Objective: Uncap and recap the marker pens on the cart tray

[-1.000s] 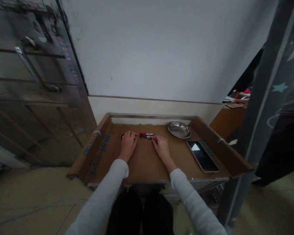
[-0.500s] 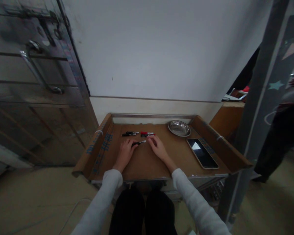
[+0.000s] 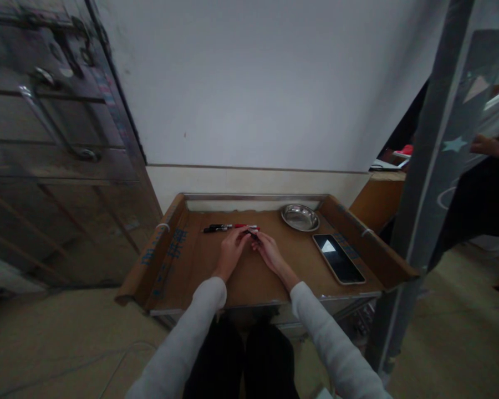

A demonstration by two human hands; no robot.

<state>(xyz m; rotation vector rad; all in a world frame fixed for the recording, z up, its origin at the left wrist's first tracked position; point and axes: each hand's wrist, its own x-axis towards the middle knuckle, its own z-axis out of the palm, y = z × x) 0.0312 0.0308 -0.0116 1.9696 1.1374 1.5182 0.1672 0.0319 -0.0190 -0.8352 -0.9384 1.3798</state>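
My left hand and my right hand meet over the middle of the cardboard. Between their fingertips is a dark pen, gripped from both sides and mostly covered by the fingers. Just behind my left hand, black pens lie side by side on the cardboard. A red pen lies to their right, partly hidden by my left fingers.
Cardboard lines the table, its sides folded up. A round metal dish sits at the back right, with a phone in front of it. A grey post stands at right; beyond it is another person.
My left hand has moved right with the pen and now meets my right hand. My right fingers have closed on the pen too. The view has shifted slightly.
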